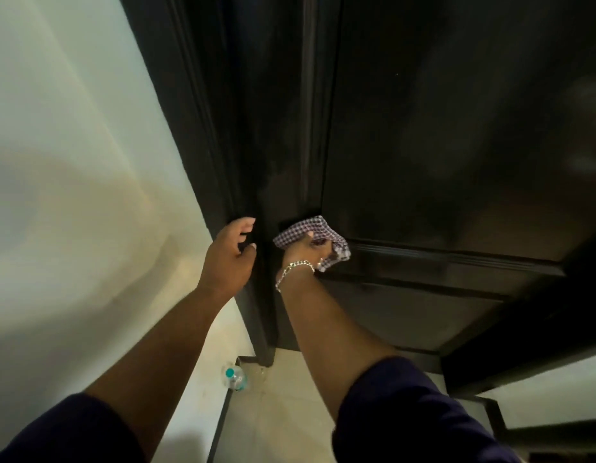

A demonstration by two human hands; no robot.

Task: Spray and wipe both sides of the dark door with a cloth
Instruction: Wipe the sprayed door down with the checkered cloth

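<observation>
right hand presses cloth on door

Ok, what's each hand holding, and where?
Right hand grips the bunched checked cloth against the door. Left hand curls round the door edge, no tool.
</observation>
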